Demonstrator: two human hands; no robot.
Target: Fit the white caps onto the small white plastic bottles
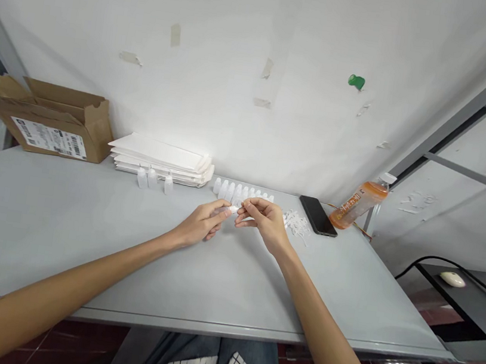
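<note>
Over the middle of the table, my left hand (203,222) is closed round a small white dropper bottle (233,209), which is tilted with its tip towards the right. My right hand (264,218) pinches at that tip; whatever is between its fingers is too small to make out. Behind the hands stands a row of several small white bottles (224,189), partly hidden by my right hand. To the left, three similar bottles (152,178) stand upright with thin dark needle-like tips. A pile of tiny white parts (297,223) lies just right of my right hand.
A stack of white boards or envelopes (160,155) and an open cardboard box (61,126) stand at the back left. On the right are a black phone (317,215) and a leaning bottle of orange drink (360,203). A computer mouse (452,279) rests on a separate dark surface.
</note>
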